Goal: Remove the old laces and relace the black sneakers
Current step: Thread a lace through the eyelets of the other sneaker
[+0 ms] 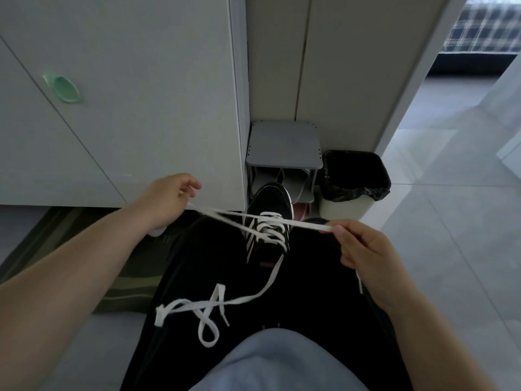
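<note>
Pinching grip: left hand [169, 198] and right hand [363, 249] hold lace [307, 225] taut across the black sneaker [272, 201]; I judge tightening, next threading needs slack.

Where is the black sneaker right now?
Head view, centre: the black sneaker lies between the person's legs, toe toward the grey shoe rack, with the lined bin to its right.

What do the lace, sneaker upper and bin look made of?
The lace: flat woven fabric, matte white; it lies as a limp ribbon, likely cotton or polyester. The sneaker upper: matte black, no shine, probably suede or canvas; cannot tell which. The bin: smooth pale body, likely plastic, with a crinkled glossy black film liner.
</note>
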{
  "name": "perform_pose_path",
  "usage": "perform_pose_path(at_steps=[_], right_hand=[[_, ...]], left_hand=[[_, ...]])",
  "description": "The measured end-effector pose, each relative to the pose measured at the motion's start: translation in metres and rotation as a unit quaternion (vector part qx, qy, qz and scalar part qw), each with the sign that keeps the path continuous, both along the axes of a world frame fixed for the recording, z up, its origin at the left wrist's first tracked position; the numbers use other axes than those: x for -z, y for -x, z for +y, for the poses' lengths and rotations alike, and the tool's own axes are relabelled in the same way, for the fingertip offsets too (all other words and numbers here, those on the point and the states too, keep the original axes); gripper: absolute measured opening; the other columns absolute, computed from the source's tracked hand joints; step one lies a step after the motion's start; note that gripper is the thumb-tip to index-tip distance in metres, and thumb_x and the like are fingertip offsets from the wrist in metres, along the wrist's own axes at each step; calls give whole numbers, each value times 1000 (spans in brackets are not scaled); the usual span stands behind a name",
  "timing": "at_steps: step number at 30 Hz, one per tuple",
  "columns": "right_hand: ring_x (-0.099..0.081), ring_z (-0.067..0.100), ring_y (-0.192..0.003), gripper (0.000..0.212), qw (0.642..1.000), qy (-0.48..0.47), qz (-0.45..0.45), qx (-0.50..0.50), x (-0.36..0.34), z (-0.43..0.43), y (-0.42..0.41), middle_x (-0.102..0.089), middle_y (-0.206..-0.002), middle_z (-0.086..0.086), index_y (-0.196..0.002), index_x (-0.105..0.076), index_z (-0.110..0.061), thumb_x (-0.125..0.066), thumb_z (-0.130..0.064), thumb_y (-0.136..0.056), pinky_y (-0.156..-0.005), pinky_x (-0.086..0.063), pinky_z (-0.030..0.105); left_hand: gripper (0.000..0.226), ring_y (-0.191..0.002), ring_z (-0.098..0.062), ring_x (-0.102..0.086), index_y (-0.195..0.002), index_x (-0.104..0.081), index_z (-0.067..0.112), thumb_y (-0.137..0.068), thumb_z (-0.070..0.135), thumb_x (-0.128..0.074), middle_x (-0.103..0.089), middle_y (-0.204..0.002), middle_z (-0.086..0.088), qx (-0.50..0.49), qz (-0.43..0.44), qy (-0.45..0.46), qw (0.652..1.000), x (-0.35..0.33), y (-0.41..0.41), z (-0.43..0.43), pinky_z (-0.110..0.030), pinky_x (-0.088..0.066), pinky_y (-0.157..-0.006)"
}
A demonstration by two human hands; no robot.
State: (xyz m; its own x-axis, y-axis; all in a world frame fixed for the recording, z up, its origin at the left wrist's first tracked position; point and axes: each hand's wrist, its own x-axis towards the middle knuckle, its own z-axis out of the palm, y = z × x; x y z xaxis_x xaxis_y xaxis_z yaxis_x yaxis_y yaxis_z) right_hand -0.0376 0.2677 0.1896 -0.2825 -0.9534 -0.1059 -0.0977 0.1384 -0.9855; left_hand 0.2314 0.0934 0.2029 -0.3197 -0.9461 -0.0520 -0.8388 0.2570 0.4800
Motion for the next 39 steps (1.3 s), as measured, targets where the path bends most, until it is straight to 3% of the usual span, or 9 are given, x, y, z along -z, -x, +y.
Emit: perform_pose_path(at_steps=[3, 6, 9, 13, 18, 21, 24, 28, 39], right_hand=[[-53, -3, -55, 21, 986, 11, 139, -88, -9, -7, -12, -59, -59, -20, -89, -68, -30, -52, -19, -94, -54, -38, 7], [-59, -4, -83, 18, 959, 50, 224, -167, -15, -15, -32, -65, -85, -18, -94, -68, -31, -54, -21, -94, -73, -43, 9], [-60, 0, -83, 19, 957, 67, 207, -192, -24, -18, -39, -65, -87, -12, -99, -68, -23, -53, -14, -93, -72, -45, 14], [-57, -9, -76, 28, 959, 28, 203, -197, -25, -12, -22, -61, -79, -32, -105, -68, -33, -53, -13, -93, -70, -39, 6], [-63, 1, -65, 11, 974, -26, 173, -142, -12, -9, -31, -70, -74, -8, -83, -71, -36, -67, -25, -84, -66, -49, 13], [-62, -5, -73, 7, 970, -26, 207, -126, -5, -8, -48, -68, -74, -14, -84, -73, -29, -67, -27, -84, -69, -46, 9], [-62, -6, -84, 21, 958, -23, 221, -183, -1, -5, -63, -67, -83, -17, -101, -72, -26, -56, -15, -92, -76, -44, 6], [-67, 2, -77, 23, 980, -10, 114, -164, 6, -1, -72, -72, -78, -7, -91, -70, -22, -58, -3, -88, -73, -51, 16], [-65, 12, -57, 14, 999, -37, -12, -18, 15, -11, -81, -70, -66, 5, -79, -64, -13, -60, -20, -90, -57, -53, 21]], left_hand=[[31, -121, -23, -45, -118, -60, 16, -92, 19, -44, -59, -122, -2, 125, -23, 102, 987, -9, 26, 28, -26, -26, -102], [33, -113, 1, -47, -129, -49, 23, -97, 31, -43, -55, -122, 13, 231, 101, -10, 968, -36, 67, 76, -12, -33, -96], [42, -100, 9, -51, -134, -36, 33, -94, 42, -41, -52, -118, 18, 256, 92, -101, 957, -41, 82, 97, -8, -40, -85], [24, -77, 7, -56, -113, -54, 40, -89, 42, -51, -61, -85, 19, 226, 68, -45, 971, -41, 59, 95, -11, -41, -67], [11, -92, 5, -51, -91, -64, 39, -87, 41, -55, -58, -86, 24, 212, 8, 3, 977, -31, 26, 92, -13, -39, -78], [46, -120, 8, -29, -125, -38, 57, -79, 64, -42, -36, -124, 34, 209, -31, 12, 977, -18, 22, 101, -26, -25, -105], [55, -119, 25, -3, -127, -12, 65, -79, 68, -37, -18, -131, 41, 219, -24, 19, 975, -6, 32, 120, -15, -5, -104], [34, -104, 27, -34, -119, -44, 53, -86, 53, -45, -50, -96, 46, 187, 68, 17, 980, 6, 43, 131, -12, -3, -107], [16, -73, 2, -59, -86, -73, 27, -83, 31, -58, -67, -72, 20, 115, 108, 100, 982, 17, 40, 108, -17, -28, -100]])
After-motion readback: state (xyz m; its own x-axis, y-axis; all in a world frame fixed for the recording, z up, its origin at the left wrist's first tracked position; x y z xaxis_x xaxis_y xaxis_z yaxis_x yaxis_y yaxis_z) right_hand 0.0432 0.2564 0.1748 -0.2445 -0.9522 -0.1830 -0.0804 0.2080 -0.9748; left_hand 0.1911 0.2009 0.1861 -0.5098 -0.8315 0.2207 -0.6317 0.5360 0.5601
